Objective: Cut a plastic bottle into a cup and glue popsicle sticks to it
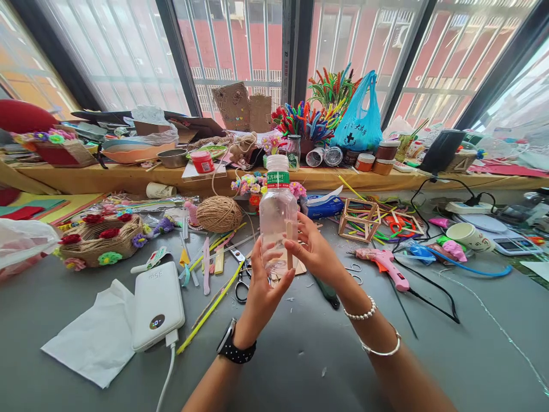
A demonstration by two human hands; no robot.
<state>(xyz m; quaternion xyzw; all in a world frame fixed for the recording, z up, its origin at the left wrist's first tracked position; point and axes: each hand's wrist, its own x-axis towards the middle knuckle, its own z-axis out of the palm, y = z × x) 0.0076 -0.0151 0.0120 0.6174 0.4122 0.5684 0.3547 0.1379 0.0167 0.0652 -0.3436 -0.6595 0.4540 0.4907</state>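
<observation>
Plastic, clear and green-labelled, the bottle [278, 214] is held up nearly upright between both hands. The fingers of the left hand [262, 294] close around its lower left side. The right hand [319, 254] has its fingers closed narrowly on a pale tan flat strip [289, 258], held against the bottle's right side. Left of the left fingers, black-handled scissors [241, 292] lie on the grey tabletop [295, 360], with a white rectangular power bank [158, 303] farther left. Beyond those fingers sits a brown twine ball [219, 214]. Well to the right of the right fingers lies a pink glue gun [388, 266].
</observation>
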